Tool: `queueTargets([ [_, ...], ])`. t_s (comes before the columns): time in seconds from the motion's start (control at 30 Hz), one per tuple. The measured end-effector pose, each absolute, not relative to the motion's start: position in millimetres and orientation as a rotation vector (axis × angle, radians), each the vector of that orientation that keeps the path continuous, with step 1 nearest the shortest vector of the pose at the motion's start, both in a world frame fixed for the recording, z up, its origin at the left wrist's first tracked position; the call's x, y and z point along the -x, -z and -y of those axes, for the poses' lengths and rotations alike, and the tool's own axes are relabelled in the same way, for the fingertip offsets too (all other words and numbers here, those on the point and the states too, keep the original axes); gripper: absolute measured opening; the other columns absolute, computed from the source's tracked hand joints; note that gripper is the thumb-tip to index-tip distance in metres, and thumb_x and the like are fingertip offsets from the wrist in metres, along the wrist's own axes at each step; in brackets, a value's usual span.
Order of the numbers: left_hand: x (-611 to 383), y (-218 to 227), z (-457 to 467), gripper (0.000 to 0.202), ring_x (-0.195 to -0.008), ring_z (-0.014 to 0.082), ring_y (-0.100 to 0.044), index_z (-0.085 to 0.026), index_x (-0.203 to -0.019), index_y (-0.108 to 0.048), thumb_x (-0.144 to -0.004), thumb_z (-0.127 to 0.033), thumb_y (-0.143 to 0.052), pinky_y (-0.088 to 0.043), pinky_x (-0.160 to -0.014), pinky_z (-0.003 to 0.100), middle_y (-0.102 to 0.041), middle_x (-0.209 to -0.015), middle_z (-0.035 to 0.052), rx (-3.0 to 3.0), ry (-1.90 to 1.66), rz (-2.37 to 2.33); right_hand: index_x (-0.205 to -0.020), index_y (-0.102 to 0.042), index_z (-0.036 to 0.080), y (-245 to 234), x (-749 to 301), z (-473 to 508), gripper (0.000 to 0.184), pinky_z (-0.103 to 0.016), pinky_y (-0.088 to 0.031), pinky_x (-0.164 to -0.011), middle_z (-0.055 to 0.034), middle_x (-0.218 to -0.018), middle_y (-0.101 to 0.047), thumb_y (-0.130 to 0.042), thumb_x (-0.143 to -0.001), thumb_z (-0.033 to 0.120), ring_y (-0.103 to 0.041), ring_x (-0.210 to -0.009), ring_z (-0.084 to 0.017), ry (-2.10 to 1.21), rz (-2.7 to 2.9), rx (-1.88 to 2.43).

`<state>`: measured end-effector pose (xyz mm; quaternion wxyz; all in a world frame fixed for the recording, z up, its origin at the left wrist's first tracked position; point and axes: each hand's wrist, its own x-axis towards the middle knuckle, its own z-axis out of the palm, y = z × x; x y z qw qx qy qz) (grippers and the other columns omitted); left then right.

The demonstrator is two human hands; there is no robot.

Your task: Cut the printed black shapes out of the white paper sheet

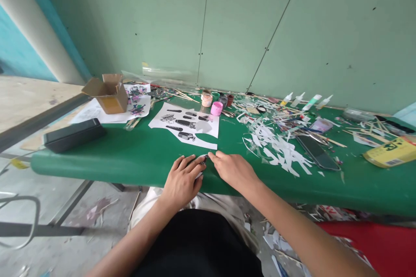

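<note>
My left hand [183,178] lies with its fingers stretched out over a small printed paper cut-out [202,165] near the table's front edge, hiding most of it. Close against the right side of that piece, my right hand [232,169] is closed, its fingertips down at the green tabletop. Whatever its fingers pinch is hidden or too small to name. Just beyond both hands lies a white sheet [201,132] printed with dark grey shapes, a curved part cut from its near edge.
Paint jars [216,108] stand behind the sheet. Paper scraps [276,143], a phone [316,152], glue bottles [312,102] and a yellow container [391,151] lie to the right. An open cardboard box [112,97] and a dark grey case [74,133] sit left. A green wall rises behind.
</note>
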<state>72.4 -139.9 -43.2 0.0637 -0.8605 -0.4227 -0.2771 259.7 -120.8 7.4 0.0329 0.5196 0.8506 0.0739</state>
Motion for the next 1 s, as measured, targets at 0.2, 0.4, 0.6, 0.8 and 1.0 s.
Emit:
queueTargets([
  [0.2, -71, 41, 140, 0.024, -0.121, 0.024, -0.056, -0.025, -0.111, -0.063, -0.091, -0.02, -0.05, -0.041, -0.103, 0.046, -0.062, -0.133, 0.0015, 2.626, 0.819, 1.283, -0.14, -0.05, 0.016, -4, -263, 125, 0.047, -0.026, -0.045, -0.055, -0.0105, -0.098, -0.069, -0.033, -0.096, 0.014, -0.069, -0.069, -0.018, -0.273, -2.612, -1.58],
  [0.4, -71, 41, 140, 0.022, -0.121, 0.0252, -0.055, -0.025, -0.11, -0.064, -0.093, -0.027, -0.05, -0.041, -0.103, 0.047, -0.063, -0.132, 0.0027, 2.638, 0.82, 1.294, -0.139, -0.052, 0.019, -5, -265, 127, 0.046, -0.024, -0.043, -0.054, -0.0096, -0.095, -0.069, -0.034, -0.097, 0.017, -0.067, -0.066, -0.016, -0.216, -2.575, -1.643],
  [0.6, -68, 24, 132, 0.034, -0.112, 0.0251, -0.057, -0.025, -0.106, -0.068, -0.086, -0.007, -0.046, -0.045, -0.093, 0.044, -0.065, -0.123, 0.0048, 2.638, 0.7, 1.264, -0.132, -0.06, 0.027, -12, -281, 127, 0.041, -0.024, -0.038, -0.05, -0.0055, -0.101, -0.069, -0.034, -0.1, 0.028, -0.065, -0.067, -0.014, -0.124, -2.666, -1.782],
  [0.8, -63, 18, 127, 0.04, -0.094, 0.0227, -0.063, -0.024, -0.109, -0.068, -0.084, -0.003, -0.046, -0.049, -0.078, 0.039, -0.07, -0.112, 0.0038, 2.679, 0.517, 1.151, -0.127, -0.064, 0.028, -7, -291, 121, 0.038, -0.022, -0.038, -0.051, -0.0029, -0.099, -0.069, -0.038, -0.099, 0.029, -0.062, -0.067, -0.012, 0.012, -2.845, -1.795],
  [1.0, -63, 34, 134, 0.033, -0.114, 0.0224, -0.058, -0.023, -0.114, -0.065, -0.09, -0.011, -0.045, -0.044, -0.103, 0.041, -0.063, -0.124, 0.0072, 2.58, 0.742, 1.172, -0.124, -0.066, 0.031, -2, -283, 113, 0.036, -0.021, -0.039, -0.054, -0.0021, -0.097, -0.069, -0.042, -0.098, 0.028, -0.063, -0.072, -0.012, 0.138, -2.92, -1.731],
])
